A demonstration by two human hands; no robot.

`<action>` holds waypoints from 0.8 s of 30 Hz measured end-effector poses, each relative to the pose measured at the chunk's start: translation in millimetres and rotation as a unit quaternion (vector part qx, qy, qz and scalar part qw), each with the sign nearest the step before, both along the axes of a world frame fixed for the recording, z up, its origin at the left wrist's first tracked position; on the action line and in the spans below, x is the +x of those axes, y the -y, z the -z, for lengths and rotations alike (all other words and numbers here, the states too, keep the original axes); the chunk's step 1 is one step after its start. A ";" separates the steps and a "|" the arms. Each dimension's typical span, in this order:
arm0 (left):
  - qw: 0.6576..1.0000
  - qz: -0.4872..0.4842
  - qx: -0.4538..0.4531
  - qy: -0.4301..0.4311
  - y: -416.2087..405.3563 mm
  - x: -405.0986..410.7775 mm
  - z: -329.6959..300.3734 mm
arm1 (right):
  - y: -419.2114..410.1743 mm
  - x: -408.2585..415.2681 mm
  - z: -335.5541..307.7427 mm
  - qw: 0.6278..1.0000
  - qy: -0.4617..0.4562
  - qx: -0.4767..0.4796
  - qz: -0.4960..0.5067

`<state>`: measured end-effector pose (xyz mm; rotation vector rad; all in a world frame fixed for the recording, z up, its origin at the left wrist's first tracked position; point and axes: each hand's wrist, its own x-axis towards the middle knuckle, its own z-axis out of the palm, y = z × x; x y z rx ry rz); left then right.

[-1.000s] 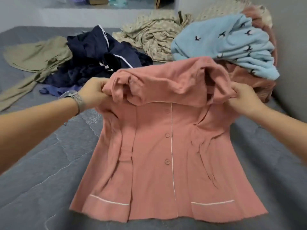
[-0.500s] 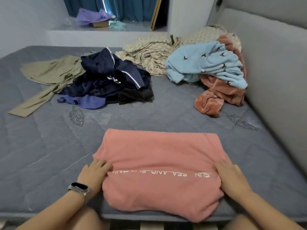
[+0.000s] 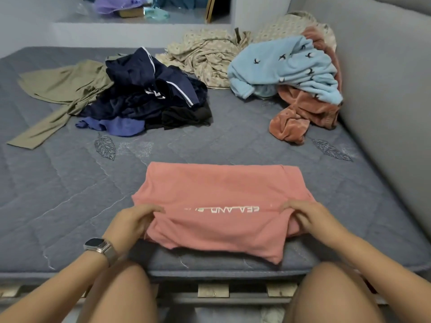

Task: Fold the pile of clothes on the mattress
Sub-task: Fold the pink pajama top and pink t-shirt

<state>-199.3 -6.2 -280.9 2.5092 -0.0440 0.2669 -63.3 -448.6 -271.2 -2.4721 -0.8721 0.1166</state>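
Note:
A pink shirt [image 3: 219,192] with white lettering lies back-up near the front edge of the grey mattress [image 3: 70,197]. My left hand [image 3: 133,223], with a watch on the wrist, grips the shirt's near left side. My right hand [image 3: 310,220] grips its near right side. Both hands lift the near part a little off the mattress. Farther back lie unfolded clothes: a dark navy heap [image 3: 149,89], an olive garment [image 3: 63,89], a beige patterned one [image 3: 205,54], a light blue fleece [image 3: 286,66] and a rust fleece [image 3: 300,113].
A grey padded wall [image 3: 384,89] runs along the mattress's right side. A white ledge [image 3: 140,31] at the back holds a purple cloth and a box. My knees are below the mattress edge, above wooden slats [image 3: 213,290].
A second ago the shirt was held up by its shoulders, front facing me. It was then laid back-up and flat. Now both hands have curled round its near sides and raised them.

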 end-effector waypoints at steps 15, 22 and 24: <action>0.973 0.136 0.182 -0.051 10.1 -17.5 10.5 | -23.0 -54.6 1.2 0.980 0.061 -0.172 -0.082; 0.943 0.151 0.297 0.016 16.3 7.8 13.0 | -26.8 -45.6 18.5 0.960 0.147 -0.217 -0.093; 0.953 0.126 0.274 0.000 16.1 17.4 -2.7 | -30.5 -27.7 -2.7 0.978 0.101 -0.153 -0.098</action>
